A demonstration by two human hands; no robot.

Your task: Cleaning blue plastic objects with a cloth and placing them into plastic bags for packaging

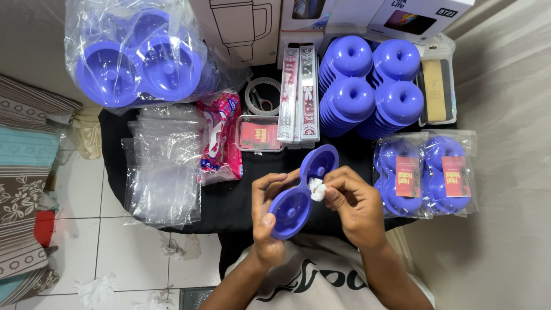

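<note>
Boxes at top are cut off by the frame edge. The clear bag of purple pieces at upper left is too crinkled for a count; approx. 3 round shapes show. Rt hand's fingertips partly hide the white wad.

Counts: 4 stacks of purple halves behind the hands, 2 packed sets w/ red cards at right, 1 pile of empty clear bags at left.

The purple case is open, two round cups joined at a narrow waist, glossy, each w/ a centre bump, held tilted over the black cloth in front of the chest. Left hand grips its lower cup, thumb on the rim. Right hand pinches the white wad at the case's middle.
</note>
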